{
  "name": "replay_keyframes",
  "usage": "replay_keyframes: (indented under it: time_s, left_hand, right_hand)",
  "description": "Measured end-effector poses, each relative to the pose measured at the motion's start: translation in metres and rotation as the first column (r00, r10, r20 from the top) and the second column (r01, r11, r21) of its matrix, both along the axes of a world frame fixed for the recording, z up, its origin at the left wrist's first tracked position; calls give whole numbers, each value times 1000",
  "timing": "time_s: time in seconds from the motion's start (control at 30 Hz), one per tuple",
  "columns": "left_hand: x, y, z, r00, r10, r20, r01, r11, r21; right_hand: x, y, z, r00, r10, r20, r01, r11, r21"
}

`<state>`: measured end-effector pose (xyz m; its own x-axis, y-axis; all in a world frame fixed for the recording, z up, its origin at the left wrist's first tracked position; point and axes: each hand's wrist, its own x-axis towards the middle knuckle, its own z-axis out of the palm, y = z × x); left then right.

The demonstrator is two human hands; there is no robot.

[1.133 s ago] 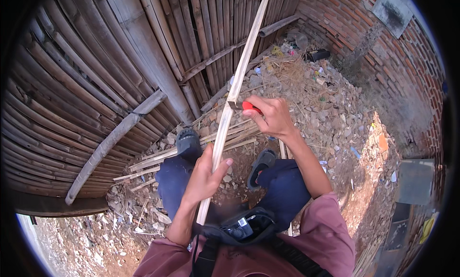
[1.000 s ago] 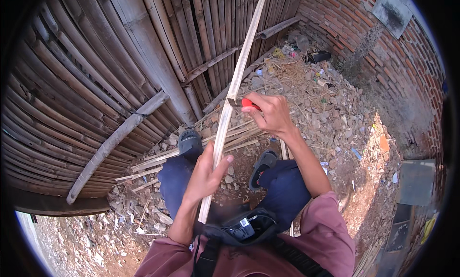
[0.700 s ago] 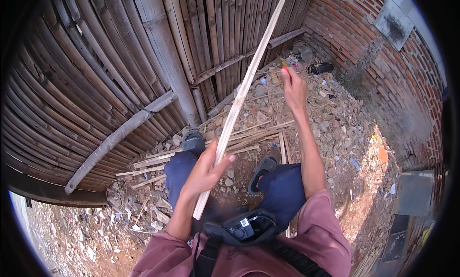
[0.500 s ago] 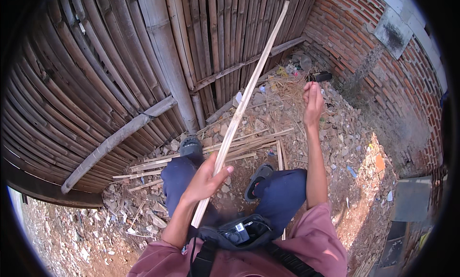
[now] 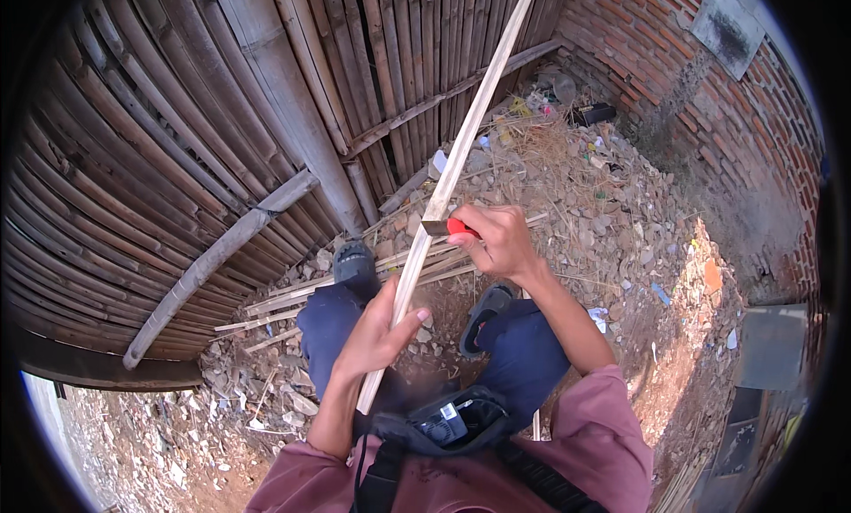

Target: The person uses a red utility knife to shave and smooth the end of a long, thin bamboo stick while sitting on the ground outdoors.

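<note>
My left hand (image 5: pixel 376 337) is wrapped round the lower part of a long pale split-bamboo strip (image 5: pixel 460 149), thumb on its right side. The strip slants up and away to the right, past the top of the picture. My right hand (image 5: pixel 502 240) grips a knife with a red handle (image 5: pixel 459 227). Its short, wide, dark blade lies across the strip, touching it above my left hand. Most of the handle is hidden in my fingers.
More bamboo strips (image 5: pixel 284 302) lie on the rubble between and beside my feet. A bamboo wall (image 5: pixel 213 96) with a thick post (image 5: pixel 288 114) rises on the left, a brick wall (image 5: pixel 674 78) on the right. An open black waist bag (image 5: pixel 487 415) sits at my lap.
My right hand has come down and left from a raised position, bringing the knife blade onto the strip. My left hand keeps its hold low on the strip.
</note>
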<state>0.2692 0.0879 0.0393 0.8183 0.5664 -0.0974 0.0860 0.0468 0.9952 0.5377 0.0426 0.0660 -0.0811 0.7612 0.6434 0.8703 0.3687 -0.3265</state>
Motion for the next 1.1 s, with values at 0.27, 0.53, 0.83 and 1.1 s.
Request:
replay_keyframes:
  time_s: [0.27,0.53,0.83,1.1]
  left_hand:
    - [-8,-7,9,996,-88,-16,89,995,46]
    - [-8,-1,5,992,-19,123,64,927,-370]
    - [-10,-9,5,996,-41,78,49,993,-104]
    - [-30,-8,-13,997,-65,50,63,997,42]
  right_hand:
    - [77,13,17,873,-441,-209,459,887,44]
    - [26,-4,-13,952,-158,-263,178,982,56]
    - [1,-2,4,998,-18,66,13,998,66]
    - [-3,0,2,990,-3,142,-19,987,157]
